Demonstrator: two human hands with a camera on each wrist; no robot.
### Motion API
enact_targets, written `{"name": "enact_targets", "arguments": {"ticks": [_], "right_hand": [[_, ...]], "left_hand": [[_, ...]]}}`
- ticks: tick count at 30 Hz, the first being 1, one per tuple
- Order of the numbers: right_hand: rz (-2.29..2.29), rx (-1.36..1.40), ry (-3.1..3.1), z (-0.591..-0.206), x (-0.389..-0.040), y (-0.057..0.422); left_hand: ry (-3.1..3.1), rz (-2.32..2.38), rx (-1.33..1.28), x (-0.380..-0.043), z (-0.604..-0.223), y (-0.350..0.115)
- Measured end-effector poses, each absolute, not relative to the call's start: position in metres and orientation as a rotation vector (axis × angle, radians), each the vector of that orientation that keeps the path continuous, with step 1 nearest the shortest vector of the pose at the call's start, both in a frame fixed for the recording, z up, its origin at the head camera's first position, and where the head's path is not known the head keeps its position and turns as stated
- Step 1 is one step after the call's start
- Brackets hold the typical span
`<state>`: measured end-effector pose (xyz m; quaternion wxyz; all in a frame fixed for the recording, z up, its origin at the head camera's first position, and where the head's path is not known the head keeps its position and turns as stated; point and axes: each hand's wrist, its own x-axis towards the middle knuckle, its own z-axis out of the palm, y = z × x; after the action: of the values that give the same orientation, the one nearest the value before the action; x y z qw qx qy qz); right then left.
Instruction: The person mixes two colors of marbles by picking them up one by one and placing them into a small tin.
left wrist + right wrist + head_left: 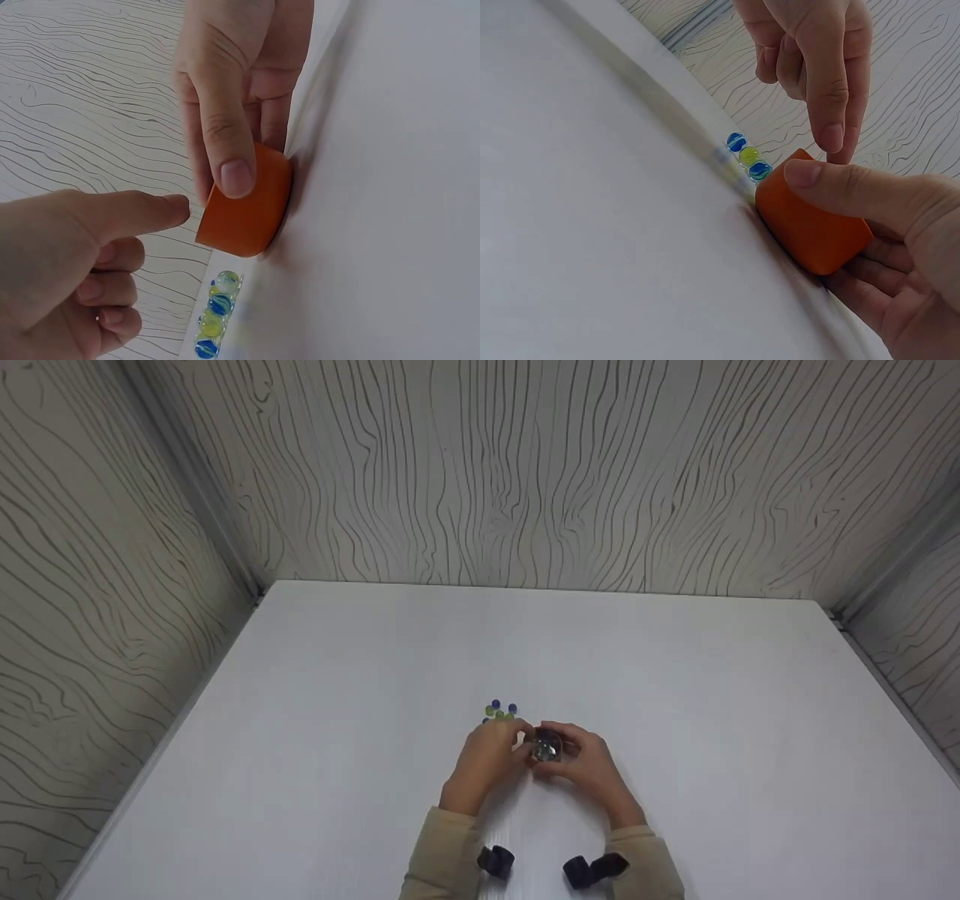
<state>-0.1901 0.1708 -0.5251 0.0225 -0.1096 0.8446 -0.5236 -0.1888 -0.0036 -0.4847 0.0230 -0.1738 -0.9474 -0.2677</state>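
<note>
A small orange cup [251, 217] stands on the white table, its inside dark and shiny with glassy pieces in the head view. My right hand [589, 761] grips its side, thumb [802, 174] on the near wall and the other fingers round the far side. My left hand [491, 757] is over the cup's left rim, index finger and thumb reaching towards the opening, the other fingers bent. No object shows between its fingertips. Several glass marbles [219, 304], blue and yellow-green, lie on the table just beyond the left hand, partly hidden by it in the head view.
The white tabletop [360, 660] spreads around the hands. Panels with a wood-grain line pattern [487, 472] rise behind it and at both sides. Black wrist devices [496, 861] are on both sleeves.
</note>
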Motion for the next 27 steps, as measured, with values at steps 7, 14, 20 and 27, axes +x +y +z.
{"name": "enact_targets", "arguments": {"ticks": [7, 14, 20, 27], "right_hand": [[-1.645, -0.320, 2.586, -0.525, -0.190, 0.171], [-1.637, -0.342, 2.602, -0.527, -0.191, 0.171], [-1.620, -0.340, 2.618, -0.527, -0.191, 0.171], [-1.595, -0.335, 2.635, -0.527, -0.192, 0.171]], "left_hand": [[-2.955, -0.842, -0.488, -0.191, -0.486, -0.006], [-2.903, -0.827, -0.513, -0.192, -0.487, -0.008], [-2.889, -0.843, -0.519, -0.193, -0.487, -0.012], [-2.860, -0.850, -0.528, -0.194, -0.488, -0.017]]}}
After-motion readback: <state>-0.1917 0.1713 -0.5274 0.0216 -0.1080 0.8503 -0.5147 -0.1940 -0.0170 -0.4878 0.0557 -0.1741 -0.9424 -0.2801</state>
